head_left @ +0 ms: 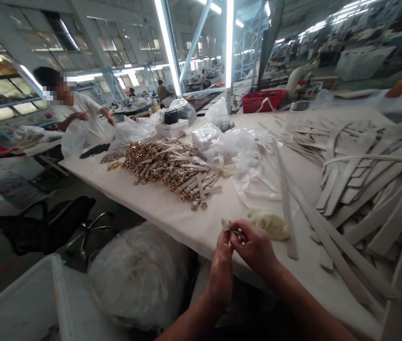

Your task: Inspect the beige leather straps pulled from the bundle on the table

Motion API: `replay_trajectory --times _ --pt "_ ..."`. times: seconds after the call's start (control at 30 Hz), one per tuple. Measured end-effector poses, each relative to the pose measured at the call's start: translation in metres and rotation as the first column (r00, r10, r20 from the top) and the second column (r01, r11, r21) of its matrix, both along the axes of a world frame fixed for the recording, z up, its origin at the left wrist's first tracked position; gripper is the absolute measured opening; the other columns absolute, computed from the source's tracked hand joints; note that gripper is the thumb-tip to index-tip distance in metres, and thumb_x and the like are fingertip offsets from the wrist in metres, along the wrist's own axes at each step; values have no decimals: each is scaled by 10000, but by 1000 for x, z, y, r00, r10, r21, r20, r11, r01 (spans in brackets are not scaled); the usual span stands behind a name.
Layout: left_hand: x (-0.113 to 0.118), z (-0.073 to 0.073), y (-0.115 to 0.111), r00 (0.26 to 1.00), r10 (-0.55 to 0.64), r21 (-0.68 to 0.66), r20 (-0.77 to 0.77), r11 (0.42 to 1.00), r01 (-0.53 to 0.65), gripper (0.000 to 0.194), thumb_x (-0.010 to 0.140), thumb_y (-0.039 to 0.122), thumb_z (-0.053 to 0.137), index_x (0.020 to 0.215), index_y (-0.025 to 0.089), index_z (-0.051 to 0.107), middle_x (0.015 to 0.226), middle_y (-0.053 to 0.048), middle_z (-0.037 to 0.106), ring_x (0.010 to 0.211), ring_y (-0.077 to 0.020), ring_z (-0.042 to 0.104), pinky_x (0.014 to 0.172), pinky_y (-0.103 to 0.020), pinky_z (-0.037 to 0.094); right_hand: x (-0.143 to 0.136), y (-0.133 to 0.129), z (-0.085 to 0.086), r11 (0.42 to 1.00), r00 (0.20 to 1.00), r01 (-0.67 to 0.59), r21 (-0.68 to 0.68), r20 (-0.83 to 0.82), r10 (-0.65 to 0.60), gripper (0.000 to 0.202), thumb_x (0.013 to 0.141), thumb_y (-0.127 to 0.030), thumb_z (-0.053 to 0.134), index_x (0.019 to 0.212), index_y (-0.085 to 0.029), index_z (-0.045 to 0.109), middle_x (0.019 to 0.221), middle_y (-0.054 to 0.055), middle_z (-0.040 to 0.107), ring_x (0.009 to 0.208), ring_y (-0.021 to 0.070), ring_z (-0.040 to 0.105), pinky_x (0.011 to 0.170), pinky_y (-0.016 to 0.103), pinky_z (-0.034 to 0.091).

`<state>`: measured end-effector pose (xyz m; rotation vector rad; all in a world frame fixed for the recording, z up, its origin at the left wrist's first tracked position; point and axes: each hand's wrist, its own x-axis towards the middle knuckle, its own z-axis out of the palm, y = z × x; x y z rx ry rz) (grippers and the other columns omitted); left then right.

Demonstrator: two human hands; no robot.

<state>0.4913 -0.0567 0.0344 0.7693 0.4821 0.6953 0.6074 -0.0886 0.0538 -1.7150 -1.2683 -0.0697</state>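
Note:
Close together at the table's near edge, my left hand (221,272) and my right hand (256,246) meet at the fingertips. The left fingers are pressed together, with a small whitish piece (225,223) at their tips; I cannot tell whether it is a strap end or a finger covering. My right hand pinches something thin and greyish (238,232), mostly hidden by the fingers. Just behind the right hand lies a crumpled pale yellow cloth or glove (268,224). A long pale strap (286,203) runs beside it.
Pale strips (357,189) are heaped on the right. Short straps with gold buckles (161,163) form a pile left of centre, near white plastic scraps (238,151). A red basket (263,100) stands behind. A co-worker (76,106) handles plastic bags. A white bin (59,289) sits below left.

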Motion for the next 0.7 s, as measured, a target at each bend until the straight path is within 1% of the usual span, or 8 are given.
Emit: replay_trajectory --times 0.1,0.27,0.37,0.43,0.5,0.57,0.63,0.7 --pt "0 5 -4 997 1 -26 83 1000 1 446 877 469 630 1280 277 639 1486 -13 495 1464 -223 274 1207 -346 224 -4 -2 -1 993 993 -117 -12 -12 117 107 709 -106 525 720 -209 551 639 -16 564 550 130 490 551 246 368" --pt "-1 12 0 996 -12 -214 94 976 32 420 871 487 627 1191 222 692 1380 -48 601 1428 -230 351 1177 -335 296 -16 -6 -8 974 967 -228 -1 -114 226 128 669 -97 517 712 -217 507 647 -26 528 563 128 452 559 247 363" --pt "1 9 10 998 -19 -318 52 948 34 380 846 464 665 1086 177 735 1228 -77 694 1325 -241 493 1123 -327 380 -21 -7 -12 975 969 -220 -10 -113 218 114 673 -109 523 708 -218 522 646 -19 526 590 143 474 585 258 388" --pt "2 6 18 1000 20 -352 -3 936 -20 286 835 383 698 1003 158 752 1109 -75 737 1200 -223 598 1066 -304 432 -22 -8 -13 975 966 -224 -3 -131 221 105 694 -114 536 723 -213 556 656 -13 546 596 143 488 592 259 401" --pt "2 6 25 997 70 -343 -31 936 -76 212 840 325 699 954 156 756 1033 -67 757 1086 -202 659 1001 -292 474 -21 -10 -12 975 949 -219 30 -227 220 74 756 -143 560 756 -206 599 689 -8 594 583 130 496 573 248 406" --pt "0 8 31 996 89 -316 -30 944 -93 186 865 317 669 936 168 756 992 -60 768 1020 -190 685 949 -292 495 -18 -11 -8 984 915 -166 69 -361 180 54 819 -204 589 813 -198 643 736 -2 644 560 113 486 541 237 400" --pt "-3 9 35 997 74 -291 -33 953 -80 194 886 323 639 934 176 755 970 -58 775 1006 -184 692 925 -290 496 -12 -11 -3 992 884 -96 81 -450 122 114 843 -264 618 897 -185 681 773 8 670 541 105 457 511 236 380" --pt "-6 9 36 997 64 -261 -52 962 -76 201 887 331 634 940 178 754 976 -57 775 1025 -187 688 922 -291 485 -7 -10 2 995 870 -76 65 -484 98 193 841 -300 640 973 -174 704 784 13 678 533 103 433 501 240 365"
